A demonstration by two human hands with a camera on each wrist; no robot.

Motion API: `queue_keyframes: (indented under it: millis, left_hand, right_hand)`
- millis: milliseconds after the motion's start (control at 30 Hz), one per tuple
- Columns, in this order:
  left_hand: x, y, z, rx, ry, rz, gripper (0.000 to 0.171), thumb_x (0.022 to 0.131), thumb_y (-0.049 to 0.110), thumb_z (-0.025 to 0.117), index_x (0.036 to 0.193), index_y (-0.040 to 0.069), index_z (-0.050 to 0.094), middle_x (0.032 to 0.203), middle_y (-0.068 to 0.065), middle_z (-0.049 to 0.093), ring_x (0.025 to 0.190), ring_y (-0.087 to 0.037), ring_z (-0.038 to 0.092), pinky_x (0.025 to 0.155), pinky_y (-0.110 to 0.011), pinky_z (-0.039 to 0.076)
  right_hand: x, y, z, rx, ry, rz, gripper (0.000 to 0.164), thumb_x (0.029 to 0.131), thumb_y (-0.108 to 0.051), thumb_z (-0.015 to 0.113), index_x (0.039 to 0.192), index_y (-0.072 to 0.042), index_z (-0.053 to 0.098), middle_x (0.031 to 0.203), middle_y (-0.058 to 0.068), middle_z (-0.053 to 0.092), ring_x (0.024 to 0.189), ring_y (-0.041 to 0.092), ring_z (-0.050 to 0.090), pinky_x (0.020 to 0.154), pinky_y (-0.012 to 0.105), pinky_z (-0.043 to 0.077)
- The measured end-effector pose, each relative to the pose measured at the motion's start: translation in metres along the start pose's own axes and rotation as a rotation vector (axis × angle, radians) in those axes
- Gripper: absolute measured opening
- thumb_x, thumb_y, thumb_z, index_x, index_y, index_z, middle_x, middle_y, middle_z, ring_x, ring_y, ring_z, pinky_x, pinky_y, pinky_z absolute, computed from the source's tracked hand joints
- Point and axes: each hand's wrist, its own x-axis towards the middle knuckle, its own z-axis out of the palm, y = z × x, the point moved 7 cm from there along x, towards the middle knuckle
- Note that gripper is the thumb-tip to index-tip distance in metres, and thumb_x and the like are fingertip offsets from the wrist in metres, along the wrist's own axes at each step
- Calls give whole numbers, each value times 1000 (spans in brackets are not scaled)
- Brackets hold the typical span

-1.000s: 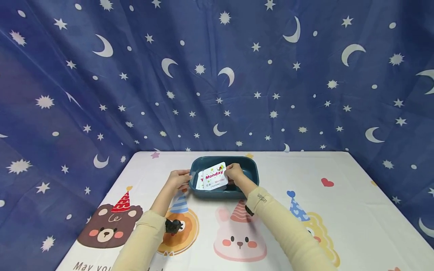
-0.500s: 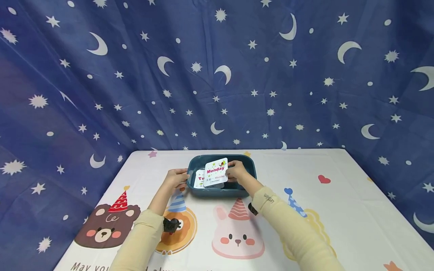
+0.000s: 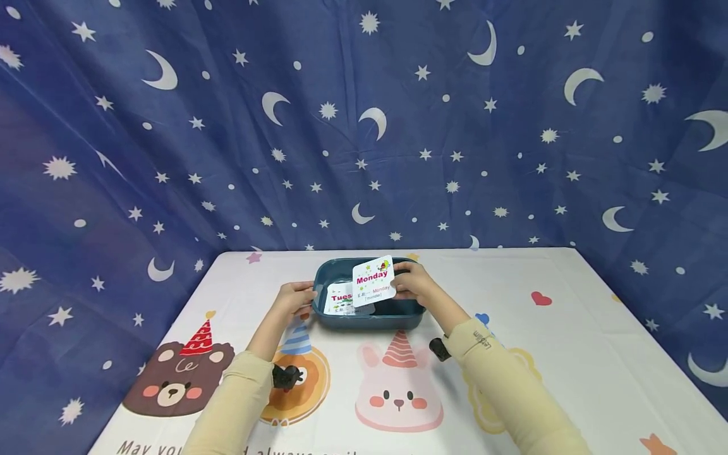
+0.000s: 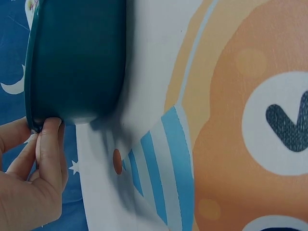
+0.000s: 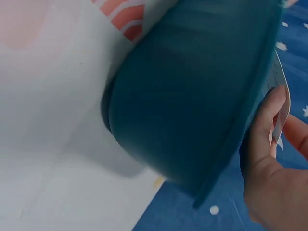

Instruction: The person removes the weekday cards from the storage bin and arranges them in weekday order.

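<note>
A dark teal plastic basin [image 3: 370, 322] with rounded corners stands on the table. My left hand [image 3: 292, 300] pinches its left rim, the thumb on one side and fingers beneath, as the left wrist view shows with the hand [image 4: 36, 168] at the rim. Over the basin's right part, my right hand [image 3: 414, 282] holds a white "Monday" card [image 3: 372, 281] by its right edge, face up and tilted. In the right wrist view the card [image 5: 281, 82] sits between thumb and fingers, above the rim. Lying inside the basin is a second card [image 3: 338, 298] reading "Tues", partly covered by the first.
A white tablecloth [image 3: 597, 366] with printed cartoon animals covers the table. Behind it hangs a dark blue curtain [image 3: 318, 126] with moons and stars. Black straps [image 3: 287, 377] with cameras are on both wrists.
My right hand has lifted the Monday card up and to the right, baring more of the Tuesday card beneath. My left hand stays at the basin's rim.
</note>
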Motion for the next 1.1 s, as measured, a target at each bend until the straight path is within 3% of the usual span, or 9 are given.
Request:
queue_keyframes:
  millis: [200, 467, 700, 1100]
  left_hand:
    - [-3, -1, 1, -1, -4, -2, 42, 92, 4, 56, 133, -3, 49, 127, -21, 55, 78, -10, 60, 63, -18, 53]
    - [2, -5, -1, -12, 1, -74, 43, 91, 5, 59, 132, 1, 52, 129, -19, 55, 85, -14, 60, 76, -25, 56]
    - [7, -3, -6, -18, -34, -80, 42, 86, 4, 66, 127, 2, 57, 104, -11, 60, 69, -11, 56, 62, -19, 53]
    - [0, -1, -3, -54, -43, -115, 47, 91, 4, 59, 136, 1, 47, 93, -1, 58, 62, -6, 54, 63, -19, 53]
  right_hand:
    - [-12, -2, -16, 0, 2, -25, 53, 84, 5, 52, 136, -1, 42, 103, 15, 58, 67, 13, 56, 63, 25, 58]
    - [-40, 1, -41, -13, 54, -74, 50, 86, 6, 51, 135, -1, 41, 90, 6, 60, 71, 13, 55, 63, 25, 57]
    - [-62, 3, -62, -11, 39, -118, 50, 87, 5, 50, 135, 0, 39, 88, 1, 58, 71, 10, 60, 70, 30, 58]
    - [-83, 15, -108, 7, 36, -136, 55, 90, 0, 53, 140, 2, 30, 90, -3, 59, 76, 8, 62, 71, 28, 58]
